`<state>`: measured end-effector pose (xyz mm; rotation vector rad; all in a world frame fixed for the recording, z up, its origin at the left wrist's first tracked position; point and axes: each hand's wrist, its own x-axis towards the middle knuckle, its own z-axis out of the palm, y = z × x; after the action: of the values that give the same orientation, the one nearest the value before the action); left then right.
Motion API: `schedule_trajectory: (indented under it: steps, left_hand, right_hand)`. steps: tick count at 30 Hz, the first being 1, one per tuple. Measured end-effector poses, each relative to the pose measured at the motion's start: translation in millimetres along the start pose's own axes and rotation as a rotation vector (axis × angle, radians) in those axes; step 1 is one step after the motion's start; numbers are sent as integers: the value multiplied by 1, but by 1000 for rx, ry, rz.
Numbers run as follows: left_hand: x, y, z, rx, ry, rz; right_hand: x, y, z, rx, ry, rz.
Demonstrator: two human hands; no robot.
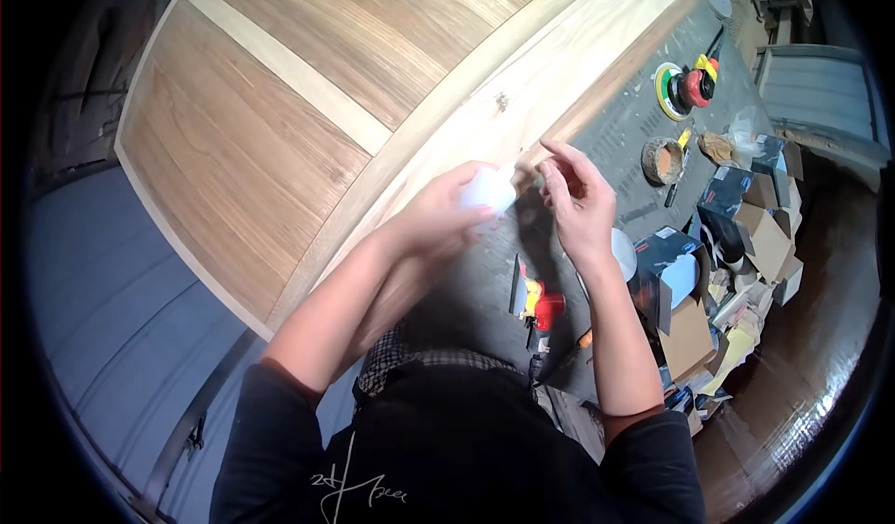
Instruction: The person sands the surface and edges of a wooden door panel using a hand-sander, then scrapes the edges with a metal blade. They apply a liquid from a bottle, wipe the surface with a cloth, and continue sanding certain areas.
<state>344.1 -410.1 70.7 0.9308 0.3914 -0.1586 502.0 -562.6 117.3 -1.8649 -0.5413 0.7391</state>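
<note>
My left hand (pixel 438 209) is wrapped around a small white bottle-like object (pixel 489 191), its narrow end pointing right. My right hand (pixel 583 202) is just to the right of that end, thumb and forefinger drawn together in a pinch. Whatever lies between those fingertips, if anything, is too small to make out. Both hands are above the near edge of a large wooden panel (pixel 280 142) with dark planks and pale strips. Below them, a red and yellow sander (pixel 543 310) rests on the grey work surface (pixel 447 310).
A second sander (pixel 688 90) with a round pad stands far right on the grey surface. Nearer are a round tub (pixel 664 160) of brownish material and a yellow-handled tool (pixel 683 142). Opened cardboard boxes (pixel 685 333) and paper scraps crowd the right edge.
</note>
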Motion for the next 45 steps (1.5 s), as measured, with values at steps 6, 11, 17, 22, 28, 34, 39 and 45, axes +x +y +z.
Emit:
schedule_trajectory:
  steps: [6, 11, 17, 22, 28, 34, 39, 45]
  left_hand:
    - [-11, 12, 14, -45, -48, -73]
    - [-15, 17, 20, -36, -67, -71]
    - [-20, 14, 23, -82, -75, -62]
    - [-23, 7, 29, -40, 0, -45]
    - [-23, -7, 36, 281, 117, 186]
    - [-26, 10, 46, 71, -16, 54]
    - [-25, 11, 45, 132, -25, 35]
    - [-24, -19, 13, 370, 125, 166]
  right_hand:
    - [-4, -33, -9, -395, -21, -330]
    - [-10, -36, -10, -377, -13, -363]
    - [-16, -34, -11, -449, -17, -429]
    - [-18, -36, -11, -537, -17, -566]
    - [-26, -47, -11, -518, -96, -498]
    - [-30, -53, -16, -134, -198, -128]
    - [-27, -38, -31, -221, -98, -35]
    - [-47, -12, -62, -1256, -936, 210]
